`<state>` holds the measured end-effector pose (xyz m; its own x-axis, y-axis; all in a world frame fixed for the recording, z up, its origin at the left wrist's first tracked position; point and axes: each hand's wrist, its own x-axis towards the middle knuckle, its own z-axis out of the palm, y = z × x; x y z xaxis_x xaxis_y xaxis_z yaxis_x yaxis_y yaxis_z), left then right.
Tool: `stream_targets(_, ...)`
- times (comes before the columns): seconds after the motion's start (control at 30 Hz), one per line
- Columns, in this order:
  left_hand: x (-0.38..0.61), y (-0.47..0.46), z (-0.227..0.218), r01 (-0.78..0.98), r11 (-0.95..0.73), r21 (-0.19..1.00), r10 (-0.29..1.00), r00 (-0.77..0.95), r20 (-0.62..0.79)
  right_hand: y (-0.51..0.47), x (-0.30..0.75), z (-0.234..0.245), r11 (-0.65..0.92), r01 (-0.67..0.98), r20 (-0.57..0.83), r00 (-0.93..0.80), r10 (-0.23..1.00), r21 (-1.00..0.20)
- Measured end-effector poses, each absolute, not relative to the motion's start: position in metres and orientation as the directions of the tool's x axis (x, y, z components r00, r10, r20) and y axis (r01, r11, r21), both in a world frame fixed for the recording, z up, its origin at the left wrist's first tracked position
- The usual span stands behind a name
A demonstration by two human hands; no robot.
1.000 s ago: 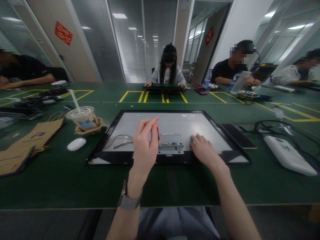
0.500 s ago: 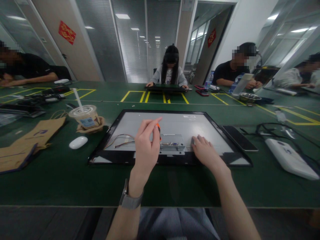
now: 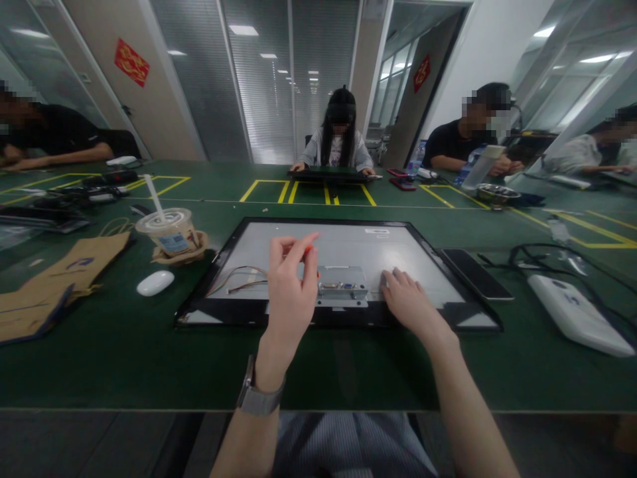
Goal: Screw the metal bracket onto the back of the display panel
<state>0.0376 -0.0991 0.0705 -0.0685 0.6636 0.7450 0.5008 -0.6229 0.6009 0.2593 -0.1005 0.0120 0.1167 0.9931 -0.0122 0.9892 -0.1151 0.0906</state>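
Observation:
A flat monitor panel (image 3: 428, 265) lies back-up on the green table, with a small metal connector box (image 3: 343, 287) near its front edge. My left hand (image 3: 291, 292) is raised just left of the box, fingers pinched round an orange-handled screwdriver (image 3: 309, 250) that points down at the box. My right hand (image 3: 408, 299) rests flat on the panel to the right of the box, fingers spread. Thin coloured wires (image 3: 239, 279) run across the panel to the left of my left hand.
A white mouse (image 3: 155, 283), an iced drink cup with straw (image 3: 169, 232) and a brown paper bag (image 3: 54, 279) sit at left. A black phone (image 3: 474, 272), cables and a white device (image 3: 577, 312) lie at right. Several people sit round the table.
My left hand's fingers have shifted round the screwdriver handle, so less orange shows. The right hand and the panel have stayed put.

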Motion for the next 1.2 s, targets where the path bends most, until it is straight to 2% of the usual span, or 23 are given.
stream_targets(0.33, 0.0384, -0.1001, 0.0727, 0.453, -0.649, 0.611, 0.682, -0.009, 0.731, -0.1000, 0.2599, 0.0115, -0.105, 0.991, -0.014, 0.106, 0.994, 0.085)
stream_targets(0.53, 0.0379, -0.1004, 0.0731, 0.480, -0.673, 0.563, 0.625, -0.037, 0.780, -0.1007, 0.2591, 0.0108, -0.112, 0.990, -0.009, 0.114, 0.993, 0.084)
stream_targets(0.8, 0.0392, -0.1029, 0.0758, 0.399, -0.677, 0.618, 0.681, 0.021, 0.732, -0.1006, 0.2593, 0.0107, -0.112, 0.990, -0.010, 0.113, 0.993, 0.090)
stream_targets(1.0, 0.0383, -0.1027, 0.0745, 0.442, -0.699, 0.562, 0.637, 0.029, 0.770, -0.0999, 0.2611, 0.0103, -0.100, 0.992, -0.014, 0.101, 0.995, 0.071)
stream_targets(1.2, 0.0382, -0.1023, 0.0737, 0.434, -0.705, 0.561, 0.639, 0.045, 0.768, -0.0997, 0.2603, 0.0087, -0.116, 0.990, -0.002, 0.116, 0.993, 0.083)
